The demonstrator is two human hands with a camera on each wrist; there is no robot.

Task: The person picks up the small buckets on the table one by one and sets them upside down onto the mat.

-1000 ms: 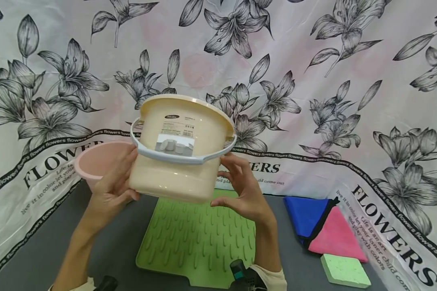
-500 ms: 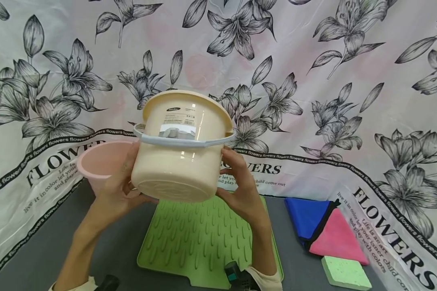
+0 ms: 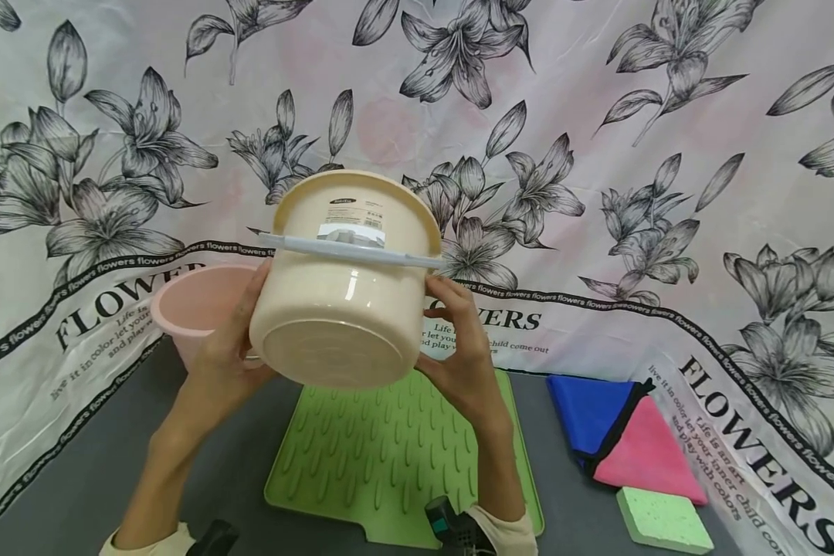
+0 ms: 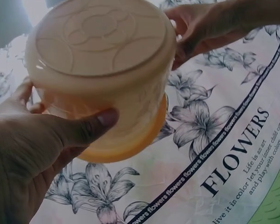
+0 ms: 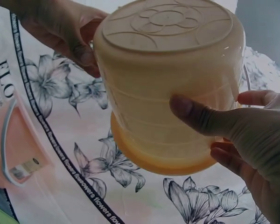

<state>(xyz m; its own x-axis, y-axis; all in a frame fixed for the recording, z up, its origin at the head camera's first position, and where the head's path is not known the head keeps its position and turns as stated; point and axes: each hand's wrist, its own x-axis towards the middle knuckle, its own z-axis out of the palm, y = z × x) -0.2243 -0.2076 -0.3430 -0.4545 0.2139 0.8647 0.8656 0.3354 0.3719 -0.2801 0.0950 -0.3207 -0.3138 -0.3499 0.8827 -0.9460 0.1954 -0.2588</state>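
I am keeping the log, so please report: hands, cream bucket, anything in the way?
Left hand and right hand grip cream bucket by its sides. Bucket held up, tilted, base showing. No obstruction seen; pink bucket behind left hand.

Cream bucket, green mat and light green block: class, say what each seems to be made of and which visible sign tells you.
Cream bucket: probably plastic, glossy; bright highlights, pattern moulded into its base.
Green mat: perhaps silicone or rubber, matte; raised ridges the same colour as its surface.
Light green block: likely sponge or foam, dull; speckled face, specks too small to be sure.
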